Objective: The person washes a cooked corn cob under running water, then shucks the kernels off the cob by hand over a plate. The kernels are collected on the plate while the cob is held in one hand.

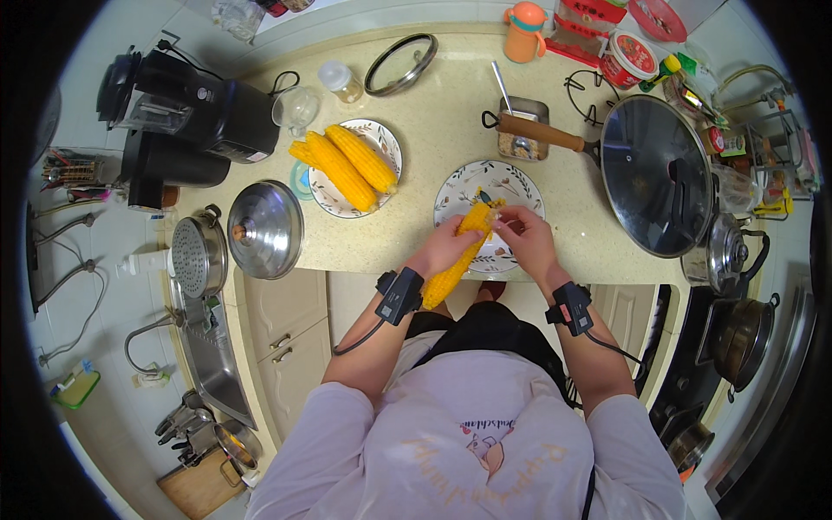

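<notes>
My left hand grips a yellow corn cob tilted over a floral-patterned plate; its lower end sticks out past the counter edge towards me. At the upper end, the thumb and fingertips of my right hand pinch the cob, where the kernels look broken and a paler patch shows. A small dark item shows by that end; what it is I cannot tell. Left of my hands, several whole corn cobs lie on a second floral plate.
A lidded pan stands to the right, its wooden handle reaching over a metal container with a spoon. On the left are a domed steel lid, a black blender and a sink. A glass lid lies at the back.
</notes>
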### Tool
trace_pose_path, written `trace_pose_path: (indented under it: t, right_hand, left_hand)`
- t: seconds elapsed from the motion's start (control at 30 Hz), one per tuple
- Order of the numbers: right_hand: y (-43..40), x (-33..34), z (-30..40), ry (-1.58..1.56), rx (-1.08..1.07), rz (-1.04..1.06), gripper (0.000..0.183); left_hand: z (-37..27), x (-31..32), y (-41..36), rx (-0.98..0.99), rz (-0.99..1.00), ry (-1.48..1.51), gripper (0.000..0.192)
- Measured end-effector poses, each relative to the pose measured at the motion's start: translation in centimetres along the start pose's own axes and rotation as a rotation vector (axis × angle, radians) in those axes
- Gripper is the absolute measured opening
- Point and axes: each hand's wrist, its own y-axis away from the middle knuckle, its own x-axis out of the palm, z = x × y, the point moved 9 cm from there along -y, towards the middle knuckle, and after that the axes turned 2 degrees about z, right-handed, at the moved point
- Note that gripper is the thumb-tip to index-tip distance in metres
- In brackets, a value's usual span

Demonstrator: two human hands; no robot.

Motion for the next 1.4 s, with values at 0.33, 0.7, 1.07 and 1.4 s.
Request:
trace_pose_path:
  t: [0.33, 0.7, 1.07, 1.4]
  right_hand:
    - [0.0, 0.4, -1.1, -0.033, 0.137, -0.008, 0.015]
    - [15.2, 2.4, 25.4, -0.836, -0.484, 1.067, 0.016]
    - [19.2, 3.4, 28.5, -0.761, -0.675, 1.47, 0.027]
    - [0.6, 1.0, 0.4, -0.233, 0.413, 0.147, 0.045]
  left_hand:
    - [-0.3, -0.5, 0.2, 0.076, -0.088, -0.193, 0.037]
    - [-0.2, -2.1, 1.4, -0.012, -0.114, 0.397, 0.038]
    - [0.0, -0.8, 1.4, -0.068, -0.077, 0.553, 0.039]
    - [0.6, 1.1, 1.4, -0.168, 0.021, 0.544, 0.044]
